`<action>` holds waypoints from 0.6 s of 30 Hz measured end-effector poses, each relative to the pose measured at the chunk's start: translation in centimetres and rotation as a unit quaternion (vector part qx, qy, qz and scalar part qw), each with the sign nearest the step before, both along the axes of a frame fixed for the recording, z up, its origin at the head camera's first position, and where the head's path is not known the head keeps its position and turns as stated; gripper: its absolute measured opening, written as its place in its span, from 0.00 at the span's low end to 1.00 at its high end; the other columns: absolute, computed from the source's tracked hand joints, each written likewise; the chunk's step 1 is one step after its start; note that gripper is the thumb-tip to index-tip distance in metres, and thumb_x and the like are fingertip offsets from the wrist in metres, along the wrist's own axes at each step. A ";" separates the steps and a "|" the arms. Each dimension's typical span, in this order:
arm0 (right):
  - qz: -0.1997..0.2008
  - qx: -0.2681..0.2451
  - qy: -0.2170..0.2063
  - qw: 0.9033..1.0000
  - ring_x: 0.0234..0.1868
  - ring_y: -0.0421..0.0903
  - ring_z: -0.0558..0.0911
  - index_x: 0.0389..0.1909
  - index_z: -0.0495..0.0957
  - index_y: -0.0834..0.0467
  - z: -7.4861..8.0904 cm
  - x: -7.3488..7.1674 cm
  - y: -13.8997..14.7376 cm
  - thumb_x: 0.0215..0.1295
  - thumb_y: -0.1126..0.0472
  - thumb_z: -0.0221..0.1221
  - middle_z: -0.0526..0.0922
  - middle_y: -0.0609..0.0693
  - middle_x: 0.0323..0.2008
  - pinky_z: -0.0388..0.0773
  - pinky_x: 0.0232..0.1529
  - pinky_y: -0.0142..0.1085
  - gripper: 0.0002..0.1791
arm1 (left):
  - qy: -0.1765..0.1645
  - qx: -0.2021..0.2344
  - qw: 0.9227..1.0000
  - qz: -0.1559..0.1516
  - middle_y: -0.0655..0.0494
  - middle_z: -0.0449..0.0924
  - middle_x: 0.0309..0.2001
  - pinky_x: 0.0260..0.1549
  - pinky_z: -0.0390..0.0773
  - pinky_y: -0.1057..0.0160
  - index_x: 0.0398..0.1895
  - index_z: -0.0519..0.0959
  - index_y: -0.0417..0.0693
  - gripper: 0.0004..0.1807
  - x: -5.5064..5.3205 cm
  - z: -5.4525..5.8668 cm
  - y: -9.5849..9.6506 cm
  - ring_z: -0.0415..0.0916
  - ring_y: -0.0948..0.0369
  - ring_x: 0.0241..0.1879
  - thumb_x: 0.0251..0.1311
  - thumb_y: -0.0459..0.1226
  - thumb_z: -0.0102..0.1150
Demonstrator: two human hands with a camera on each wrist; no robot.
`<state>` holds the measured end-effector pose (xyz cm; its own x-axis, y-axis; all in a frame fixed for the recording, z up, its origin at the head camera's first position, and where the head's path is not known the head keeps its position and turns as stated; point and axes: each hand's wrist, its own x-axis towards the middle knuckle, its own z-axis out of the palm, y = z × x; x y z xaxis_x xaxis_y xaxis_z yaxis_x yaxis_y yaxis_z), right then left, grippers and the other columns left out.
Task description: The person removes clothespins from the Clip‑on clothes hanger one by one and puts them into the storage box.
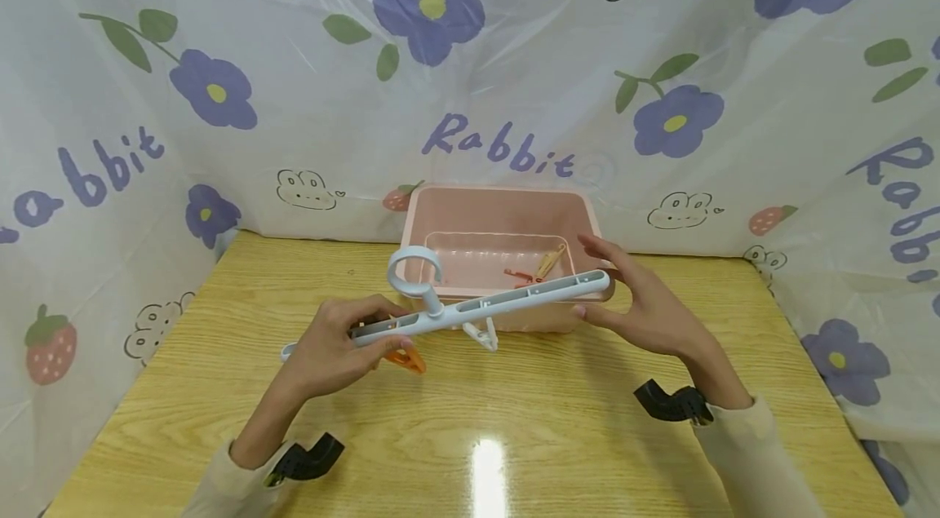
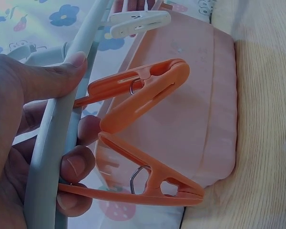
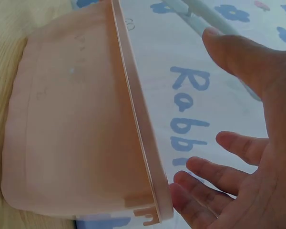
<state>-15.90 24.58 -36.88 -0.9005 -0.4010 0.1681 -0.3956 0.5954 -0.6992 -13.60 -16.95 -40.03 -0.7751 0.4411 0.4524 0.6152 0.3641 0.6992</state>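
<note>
Pale blue hanger [image 1: 455, 313], tilted with its right end higher, is held in the air above the wooden table [image 1: 396, 444], in front of the pink bin [image 1: 507, 206], your left hand [image 1: 334, 351] curled round its bar beside the hook. Your right hand [image 1: 649, 310] is spread wide around the hanger's right end, thumb and fingers apart, though you cannot tell whether they touch it. Two orange clips [image 2: 128, 117] and a white clip [image 2: 139, 29] hang from the bar, while a red clip [image 1: 520, 273] and a yellowish clip [image 1: 547, 263] lie inside the bin.
</note>
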 end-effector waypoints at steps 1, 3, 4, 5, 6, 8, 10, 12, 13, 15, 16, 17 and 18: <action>0.002 -0.003 0.000 1.000 0.77 0.60 0.64 0.81 0.50 0.37 -0.1 0.2 0.0 0.64 0.51 0.71 0.60 0.55 0.79 0.63 0.72 0.64 0.52 | 0.000 0.000 1.000 0.000 0.64 0.83 0.23 0.14 0.68 0.72 0.44 0.86 0.56 0.13 0.0 0.0 0.0 0.69 0.75 0.14 0.56 0.35 0.76; 0.006 -0.009 0.004 1.000 0.79 0.58 0.61 0.81 0.50 0.38 -0.2 0.4 -0.1 0.64 0.52 0.72 0.59 0.54 0.80 0.62 0.73 0.63 0.52 | -0.001 0.001 1.000 -0.002 0.64 0.83 0.22 0.14 0.68 0.72 0.44 0.86 0.56 0.14 -0.1 0.0 -0.1 0.69 0.75 0.14 0.56 0.35 0.76; 0.007 -0.012 0.006 1.000 0.79 0.57 0.61 0.81 0.50 0.38 -0.2 0.6 -0.1 0.63 0.53 0.72 0.59 0.53 0.80 0.62 0.73 0.62 0.52 | -0.001 0.001 1.000 -0.002 0.64 0.83 0.22 0.14 0.68 0.72 0.45 0.86 0.57 0.14 -0.1 -0.1 -0.1 0.69 0.74 0.14 0.56 0.35 0.76; 0.009 -0.014 0.008 1.000 0.79 0.56 0.61 0.81 0.50 0.38 -0.3 0.7 -0.1 0.63 0.53 0.72 0.59 0.52 0.80 0.62 0.73 0.61 0.52 | -0.002 0.002 1.000 -0.003 0.64 0.83 0.21 0.13 0.68 0.72 0.45 0.86 0.57 0.14 -0.1 -0.1 -0.1 0.69 0.74 0.14 0.55 0.34 0.76; 0.008 -0.016 0.009 1.000 0.79 0.55 0.61 0.81 0.50 0.38 -0.3 0.9 -0.1 0.63 0.54 0.72 0.60 0.51 0.80 0.63 0.73 0.60 0.52 | -0.003 0.003 1.000 -0.003 0.64 0.83 0.21 0.13 0.68 0.72 0.45 0.86 0.57 0.15 -0.1 -0.1 -0.1 0.69 0.74 0.14 0.55 0.34 0.76; 0.009 -0.019 0.010 1.000 0.79 0.53 0.62 0.81 0.50 0.36 -0.4 1.2 -0.2 0.63 0.54 0.72 0.60 0.48 0.80 0.65 0.73 0.54 0.52 | -0.003 0.004 1.000 -0.005 0.64 0.83 0.21 0.14 0.69 0.72 0.45 0.86 0.56 0.15 -0.1 -0.1 -0.1 0.69 0.74 0.14 0.56 0.34 0.76; 0.011 -0.025 0.012 1.000 0.78 0.51 0.64 0.81 0.50 0.35 -0.6 1.6 -0.3 0.63 0.55 0.72 0.61 0.47 0.79 0.66 0.73 0.45 0.52 | -0.002 0.003 1.000 -0.003 0.65 0.84 0.23 0.14 0.69 0.72 0.45 0.86 0.56 0.14 -0.1 -0.1 -0.1 0.70 0.74 0.14 0.56 0.34 0.76; 0.016 -0.037 0.015 0.999 0.77 0.50 0.65 0.81 0.50 0.35 -0.7 2.0 -0.5 0.63 0.57 0.72 0.61 0.46 0.79 0.66 0.71 0.38 0.53 | 0.000 0.002 1.000 -0.002 0.65 0.84 0.24 0.15 0.69 0.72 0.45 0.86 0.57 0.14 -0.1 -0.1 -0.1 0.70 0.74 0.14 0.56 0.35 0.76; 0.020 -0.045 0.015 0.999 0.77 0.49 0.66 0.81 0.51 0.36 -0.7 2.1 -0.5 0.63 0.58 0.72 0.61 0.45 0.79 0.66 0.71 0.34 0.53 | 0.000 0.002 1.000 -0.002 0.65 0.84 0.24 0.15 0.69 0.72 0.45 0.86 0.56 0.14 -0.1 -0.1 -0.1 0.70 0.74 0.14 0.56 0.34 0.76; 0.030 -0.060 0.017 0.998 0.75 0.45 0.68 0.81 0.51 0.37 -0.8 2.5 -0.7 0.62 0.61 0.72 0.60 0.44 0.79 0.65 0.71 0.30 0.53 | -0.004 0.004 1.000 -0.005 0.64 0.85 0.25 0.15 0.70 0.71 0.46 0.86 0.56 0.14 -0.1 -0.1 -0.1 0.70 0.74 0.14 0.57 0.34 0.75; 0.035 -0.069 0.016 0.997 0.74 0.43 0.69 0.81 0.51 0.38 -0.8 2.6 -0.7 0.62 0.62 0.72 0.60 0.43 0.79 0.64 0.71 0.29 0.54 | -0.006 0.005 1.000 -0.006 0.64 0.86 0.26 0.15 0.70 0.71 0.46 0.86 0.56 0.14 -0.1 -0.1 -0.1 0.70 0.74 0.15 0.57 0.34 0.75; 0.041 -0.078 0.014 0.996 0.73 0.41 0.69 0.81 0.50 0.38 -0.8 2.8 -0.8 0.62 0.63 0.72 0.59 0.42 0.80 0.64 0.72 0.29 0.54 | -0.007 0.006 1.000 -0.007 0.63 0.86 0.26 0.15 0.71 0.71 0.46 0.86 0.55 0.14 -0.1 -0.1 -0.1 0.70 0.73 0.15 0.57 0.33 0.75; 0.048 -0.087 0.013 0.995 0.73 0.39 0.69 0.82 0.50 0.39 -0.8 2.9 -0.9 0.62 0.65 0.72 0.59 0.42 0.80 0.64 0.72 0.28 0.54 | -0.009 0.008 1.000 -0.009 0.63 0.87 0.27 0.15 0.71 0.71 0.47 0.87 0.55 0.15 0.0 -0.1 -0.1 0.71 0.73 0.15 0.57 0.33 0.75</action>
<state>-12.95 23.68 -37.69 -0.8543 -0.4476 0.2643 -0.4636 0.4258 -0.7770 -13.64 -17.06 -40.15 -0.7757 0.4478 0.4448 0.6082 0.3422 0.7162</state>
